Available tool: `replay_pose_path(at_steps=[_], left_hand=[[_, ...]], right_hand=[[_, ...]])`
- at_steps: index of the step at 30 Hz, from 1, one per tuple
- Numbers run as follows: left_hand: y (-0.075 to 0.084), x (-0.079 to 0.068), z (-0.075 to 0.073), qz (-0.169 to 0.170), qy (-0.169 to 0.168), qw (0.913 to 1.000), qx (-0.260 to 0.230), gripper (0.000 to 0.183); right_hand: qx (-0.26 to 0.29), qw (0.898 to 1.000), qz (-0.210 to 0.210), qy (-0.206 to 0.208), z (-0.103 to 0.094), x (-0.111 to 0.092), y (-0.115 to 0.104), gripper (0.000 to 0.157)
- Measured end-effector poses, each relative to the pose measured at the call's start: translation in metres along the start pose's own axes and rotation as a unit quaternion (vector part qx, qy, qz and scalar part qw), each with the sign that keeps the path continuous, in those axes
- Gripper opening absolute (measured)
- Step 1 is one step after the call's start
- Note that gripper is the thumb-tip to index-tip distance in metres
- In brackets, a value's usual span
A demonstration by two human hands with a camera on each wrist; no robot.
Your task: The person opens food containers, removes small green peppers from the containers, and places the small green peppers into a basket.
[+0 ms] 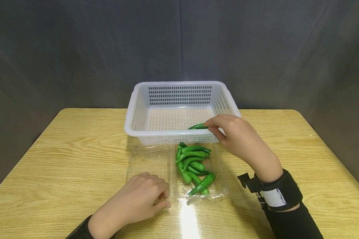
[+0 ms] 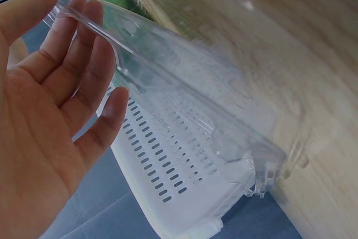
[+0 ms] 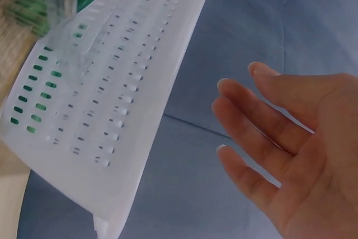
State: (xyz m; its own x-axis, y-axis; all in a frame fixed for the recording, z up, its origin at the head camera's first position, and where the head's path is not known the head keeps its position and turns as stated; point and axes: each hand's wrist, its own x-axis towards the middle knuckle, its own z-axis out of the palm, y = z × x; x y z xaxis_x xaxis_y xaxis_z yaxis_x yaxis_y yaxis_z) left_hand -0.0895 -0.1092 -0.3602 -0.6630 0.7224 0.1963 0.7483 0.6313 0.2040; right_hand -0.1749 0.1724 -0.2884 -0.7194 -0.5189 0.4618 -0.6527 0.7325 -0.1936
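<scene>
Currently, one green pepper point(image 1: 198, 126) is inside the white basket point(image 1: 179, 132), just behind its near wall and right of centre. Long axis: roughly left-right, near parallel to the near rim; narrow visible end points left, right end meets the fingertips. Right hand point(image 1: 242, 139) is over the basket's near right corner, fingers loosely bent and apart; nothing seen gripped, contact with the pepper cannot be told.

In front of the basket, right part: clear tray point(image 1: 222, 192) with a pile of peppers point(image 1: 194, 154). Far ones lie mostly left-right; the leftmost runs front-back; the nearest slants, thin end toward near left. Left of it, the tray's other clear half point(image 1: 149, 162).

Left hand point(image 1: 143, 196) is well in front of the basket, at that half's near edge, fingers relaxed and half-curved, holding nothing visible; contact with the plastic unclear.
</scene>
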Motion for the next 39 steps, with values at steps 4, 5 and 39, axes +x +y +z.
replay_pose_path(at_steps=[4, 5, 39], left_hand=[[0.000, 0.000, 0.000, 0.000, 0.000, 1.0000, 0.001, 0.030], [0.000, 0.000, 0.000, 0.000, 0.000, 1.0000, 0.001, 0.030], [0.000, 0.001, 0.000, 0.002, -0.004, 1.0000, -0.007, 0.027]], right_hand=[[0.002, 1.000, -0.008, -0.003, -0.001, 0.000, -0.005, 0.017], [0.004, 1.000, -0.010, -0.004, -0.001, 0.000, -0.006, 0.017], [0.043, 0.988, -0.012, -0.150, 0.023, -0.004, -0.027, 0.023]])
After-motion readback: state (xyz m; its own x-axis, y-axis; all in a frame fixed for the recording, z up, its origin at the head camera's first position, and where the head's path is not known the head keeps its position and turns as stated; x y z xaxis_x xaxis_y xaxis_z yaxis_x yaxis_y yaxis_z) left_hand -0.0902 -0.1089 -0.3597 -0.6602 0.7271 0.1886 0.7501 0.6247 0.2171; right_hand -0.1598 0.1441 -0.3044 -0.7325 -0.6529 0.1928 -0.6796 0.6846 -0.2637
